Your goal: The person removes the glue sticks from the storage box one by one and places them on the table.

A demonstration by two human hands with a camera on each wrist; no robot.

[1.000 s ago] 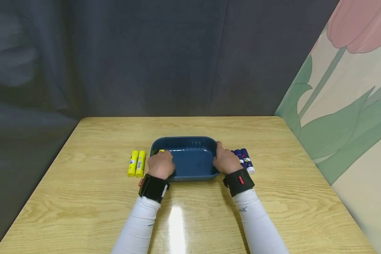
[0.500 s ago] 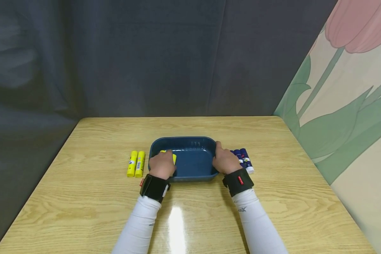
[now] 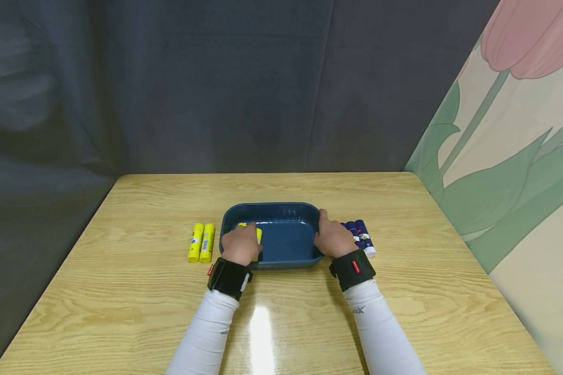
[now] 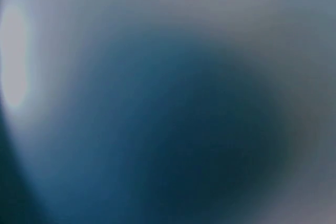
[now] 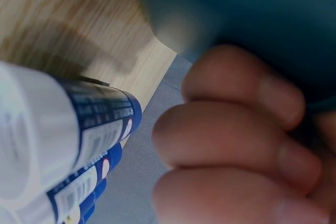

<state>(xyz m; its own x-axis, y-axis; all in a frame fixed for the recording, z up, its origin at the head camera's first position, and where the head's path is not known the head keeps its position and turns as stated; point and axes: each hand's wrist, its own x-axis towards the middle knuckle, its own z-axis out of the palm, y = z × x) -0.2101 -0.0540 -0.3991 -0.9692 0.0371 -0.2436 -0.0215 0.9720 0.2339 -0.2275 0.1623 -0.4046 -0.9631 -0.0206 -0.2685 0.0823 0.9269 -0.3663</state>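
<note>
A dark blue rectangular tray (image 3: 288, 242) sits in the middle of the table. Inside its left end, my left hand (image 3: 240, 245) reaches down with curled fingers and holds a yellow glue stick (image 3: 259, 236); more yellow shows just past the knuckles. The fingertips are hidden in the head view, and the left wrist view is only a blue blur. At the tray's right end my right hand (image 3: 334, 238) grips the rim. In the right wrist view its bent fingers (image 5: 226, 135) press against the tray's outer wall (image 5: 252, 14).
Two yellow glue sticks (image 3: 201, 242) lie side by side left of the tray. Several dark blue glue sticks (image 3: 364, 237) with white ends lie beside my right hand, partly hidden by it. A dark curtain (image 3: 225, 94) hangs behind the wooden table (image 3: 145, 302).
Inside the tray, my left hand has shifted slightly right, and more of the yellow glue stick shows beside it. My right hand stays on the rim.
</note>
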